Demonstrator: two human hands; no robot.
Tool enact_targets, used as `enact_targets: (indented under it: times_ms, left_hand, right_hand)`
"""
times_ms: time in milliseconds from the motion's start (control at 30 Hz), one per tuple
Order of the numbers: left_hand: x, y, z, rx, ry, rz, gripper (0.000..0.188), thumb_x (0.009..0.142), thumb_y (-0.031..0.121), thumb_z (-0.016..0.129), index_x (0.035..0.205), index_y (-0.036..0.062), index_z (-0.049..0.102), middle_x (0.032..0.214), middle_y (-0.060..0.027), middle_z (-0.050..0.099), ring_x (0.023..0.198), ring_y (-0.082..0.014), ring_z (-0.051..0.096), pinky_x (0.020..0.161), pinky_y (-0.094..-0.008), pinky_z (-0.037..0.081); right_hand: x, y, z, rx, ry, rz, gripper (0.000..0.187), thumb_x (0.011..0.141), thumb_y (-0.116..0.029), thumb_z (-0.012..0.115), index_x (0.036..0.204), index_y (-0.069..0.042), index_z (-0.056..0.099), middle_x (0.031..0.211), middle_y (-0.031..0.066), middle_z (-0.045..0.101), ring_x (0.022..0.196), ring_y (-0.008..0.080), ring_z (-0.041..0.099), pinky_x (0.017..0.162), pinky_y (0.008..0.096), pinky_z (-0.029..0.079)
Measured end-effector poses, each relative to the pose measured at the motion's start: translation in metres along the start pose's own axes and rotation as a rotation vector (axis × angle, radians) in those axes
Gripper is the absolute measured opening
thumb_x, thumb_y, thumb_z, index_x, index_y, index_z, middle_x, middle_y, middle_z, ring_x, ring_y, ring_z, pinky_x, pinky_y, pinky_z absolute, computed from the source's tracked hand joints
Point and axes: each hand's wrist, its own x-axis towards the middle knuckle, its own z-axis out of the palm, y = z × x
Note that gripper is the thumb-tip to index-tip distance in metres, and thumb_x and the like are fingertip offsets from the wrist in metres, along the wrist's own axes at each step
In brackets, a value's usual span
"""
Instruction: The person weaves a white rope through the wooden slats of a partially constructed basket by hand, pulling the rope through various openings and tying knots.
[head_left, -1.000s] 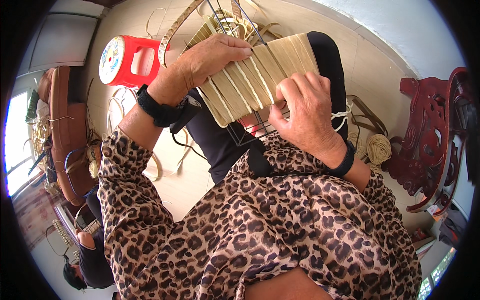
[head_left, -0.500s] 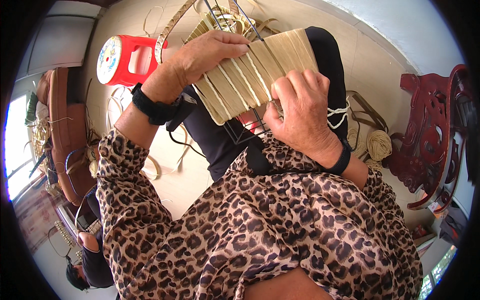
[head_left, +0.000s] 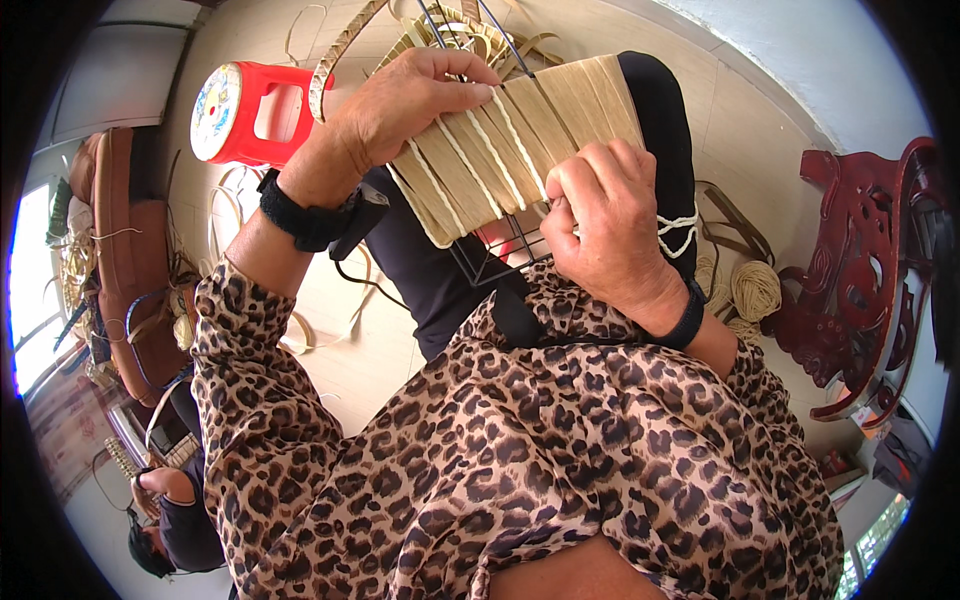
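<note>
Holding the wrapped panel (head_left: 583, 102) at its far edge, left hand (head_left: 420, 95) sits apart from right hand (head_left: 612, 225), curled at near edge, grip unclear.

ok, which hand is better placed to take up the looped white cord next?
Right, I'd say: the right hand is right beside the looped white cord, at the tan-wrapped frame's near edge. The left hand is across at the far edge, thumb on the wrapping.

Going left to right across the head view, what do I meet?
Brown padded seat, red stool, left grip, right grip, ball of pale cord, dark red carved furniture.
</note>
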Motion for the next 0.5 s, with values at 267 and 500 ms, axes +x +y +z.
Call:
enact_targets:
  times_ms: [267,500]
  left_hand:
    - [0.0,-0.0006,0.0006,-0.039,0.014,0.064,0.024,0.083,0.012,0.053,0.105,0.0041,0.059,0.085,-0.0021,0.061,0.073,-0.0066,0.058,0.069,-0.0204,0.048]
    - [-0.001,-0.0047,-0.0005,0.019,0.019,0.041,0.022,0.082,0.01,0.052,0.102,0.0047,0.059,0.083,-0.0017,0.061,0.073,-0.0062,0.058,0.068,-0.02,0.048]
  right_hand:
    - [0.0031,-0.0032,-0.0015,0.023,0.013,0.018,0.021,0.056,-0.008,0.06,0.072,-0.007,0.047,0.072,0.0072,0.044,0.071,0.0236,0.044,0.071,0.0372,0.035]
    - [0.0018,-0.0092,0.0012,-0.011,-0.015,0.057,0.022,0.055,-0.009,0.061,0.071,-0.006,0.047,0.075,0.0085,0.043,0.073,0.0252,0.044,0.072,0.0395,0.035]
